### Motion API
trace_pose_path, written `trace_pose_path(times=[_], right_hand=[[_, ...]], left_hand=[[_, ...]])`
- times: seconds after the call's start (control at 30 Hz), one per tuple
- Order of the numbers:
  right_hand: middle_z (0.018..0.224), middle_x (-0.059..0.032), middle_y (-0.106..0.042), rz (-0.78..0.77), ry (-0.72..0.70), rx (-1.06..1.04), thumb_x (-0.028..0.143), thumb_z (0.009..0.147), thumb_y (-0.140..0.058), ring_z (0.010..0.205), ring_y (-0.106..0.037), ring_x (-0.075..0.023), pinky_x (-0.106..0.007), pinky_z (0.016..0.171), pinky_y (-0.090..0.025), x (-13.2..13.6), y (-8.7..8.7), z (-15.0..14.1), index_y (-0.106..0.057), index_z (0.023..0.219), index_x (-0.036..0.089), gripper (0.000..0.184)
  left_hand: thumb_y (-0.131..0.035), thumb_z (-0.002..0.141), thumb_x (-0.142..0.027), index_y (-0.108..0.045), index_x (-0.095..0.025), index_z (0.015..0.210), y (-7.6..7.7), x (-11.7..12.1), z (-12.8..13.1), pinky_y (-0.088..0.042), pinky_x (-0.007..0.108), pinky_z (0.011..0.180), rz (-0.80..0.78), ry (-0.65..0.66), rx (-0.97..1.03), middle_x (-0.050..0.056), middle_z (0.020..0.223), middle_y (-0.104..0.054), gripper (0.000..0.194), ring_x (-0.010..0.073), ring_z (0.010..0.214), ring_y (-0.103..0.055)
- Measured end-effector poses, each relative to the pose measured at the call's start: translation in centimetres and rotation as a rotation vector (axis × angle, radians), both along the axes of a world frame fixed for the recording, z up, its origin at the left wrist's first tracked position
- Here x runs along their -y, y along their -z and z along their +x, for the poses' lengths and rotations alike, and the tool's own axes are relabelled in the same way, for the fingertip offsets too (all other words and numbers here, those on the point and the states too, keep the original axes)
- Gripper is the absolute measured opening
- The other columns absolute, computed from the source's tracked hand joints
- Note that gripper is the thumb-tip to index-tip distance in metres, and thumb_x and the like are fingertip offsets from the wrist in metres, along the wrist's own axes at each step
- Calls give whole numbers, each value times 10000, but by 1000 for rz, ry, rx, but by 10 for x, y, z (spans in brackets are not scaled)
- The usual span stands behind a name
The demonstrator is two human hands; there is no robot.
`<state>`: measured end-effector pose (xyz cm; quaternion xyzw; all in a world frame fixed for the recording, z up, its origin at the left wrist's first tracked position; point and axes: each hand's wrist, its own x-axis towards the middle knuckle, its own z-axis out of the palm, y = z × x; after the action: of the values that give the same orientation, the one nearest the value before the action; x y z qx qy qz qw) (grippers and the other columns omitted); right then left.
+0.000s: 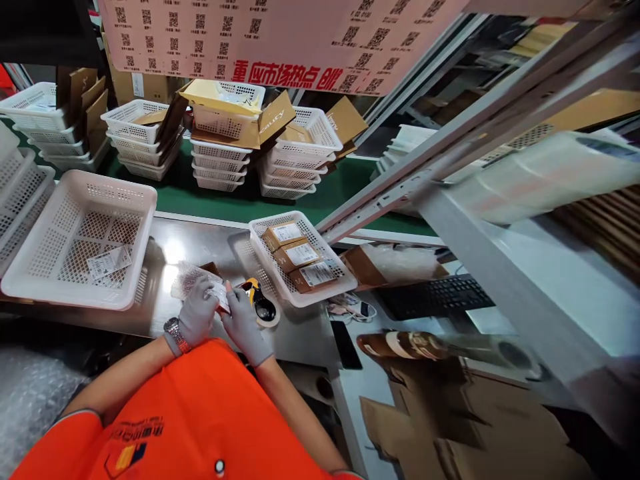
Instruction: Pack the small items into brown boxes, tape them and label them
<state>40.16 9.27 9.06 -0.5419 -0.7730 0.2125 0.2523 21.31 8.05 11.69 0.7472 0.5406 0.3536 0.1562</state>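
Note:
Both hands wear grey gloves and meet over the metal bench. My left hand (197, 312), with a watch at the wrist, has its fingers curled on a bubble-wrapped packet (189, 279). Between the hands shows a white printed label (219, 292); my right hand (245, 325) pinches its right side. Whether the label is stuck to the packet I cannot tell. Part of a small brown box (212, 269) shows just behind the fingers. Right of my right hand, apart from it, lies a yellow and black tape dispenser (261, 301).
A white basket (145, 193) holding a paper slip (109, 263) stands left. Another white basket (327, 241) holds three labelled cartons (300, 255). Stacked baskets (220, 163) line the green surface behind. Right are a metal post (380, 200), keyboard (445, 293), phone (346, 345) and flattened cardboard (500, 427).

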Motion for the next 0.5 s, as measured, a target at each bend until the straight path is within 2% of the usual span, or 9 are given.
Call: trace_pose_path(times=[0.1, 0.2, 0.27, 0.37, 0.43, 0.5], right_hand=[[1272, -197, -716, 11, -46, 37, 145, 909, -671, 1156, -652, -368, -576, 1086, -595, -1, -2, 0, -542, 1762, 171, 864], [1280, -200, -726, -6, 14, -36, 218, 935, -703, 1169, -661, -377, -589, 1101, -589, -4, -6, 0, -609, 1716, 189, 788], [1324, -201, -737, -58, 129, -199, 353, 975, -726, 1211, -675, -375, -587, 1123, -591, -8, -8, 1, -666, 1648, 178, 698], [1365, -184, -775, -250, 279, -590, 569, 1017, -695, 1212, -727, -347, -542, 1091, -634, -15, -10, 4, -719, 1500, 165, 630], [1350, -171, -806, -374, 298, -822, 631, 1014, -684, 1175, -767, -326, -509, 1054, -662, -17, -11, 5, -727, 1406, 167, 609], [1343, -166, -821, -382, 271, -902, 639, 1019, -671, 1172, -784, -315, -495, 1045, -672, -16, -10, 6, -719, 1382, 170, 596]], left_hand=[[-618, 931, -24, -655, -228, 903, -1, -1, 1, -633, 510, 1180, 11, 12, -16, 148, 1413, -680, 209, 316, 1474, -606], [-629, 961, -59, -688, -217, 985, -6, -1, 1, -633, 524, 1169, 10, -46, 24, 168, 1431, -668, 171, 317, 1392, -648], [-646, 997, -105, -707, -216, 1028, -9, 0, 1, -646, 539, 1133, 9, -93, 24, 174, 1422, -669, 130, 330, 1350, -664], [-664, 1023, -148, -702, -216, 1011, -10, 1, 3, -662, 528, 1086, 7, -105, 3, 175, 1398, -669, 79, 337, 1337, -670], [-650, 1046, -166, -681, -218, 978, -7, 0, 5, -668, 503, 1066, -5, -98, 11, 171, 1375, -668, 91, 322, 1318, -681], [-618, 1073, -182, -677, -220, 992, -3, -2, 7, -677, 475, 1044, -24, -108, 47, 161, 1372, -668, 107, 295, 1275, -701]])
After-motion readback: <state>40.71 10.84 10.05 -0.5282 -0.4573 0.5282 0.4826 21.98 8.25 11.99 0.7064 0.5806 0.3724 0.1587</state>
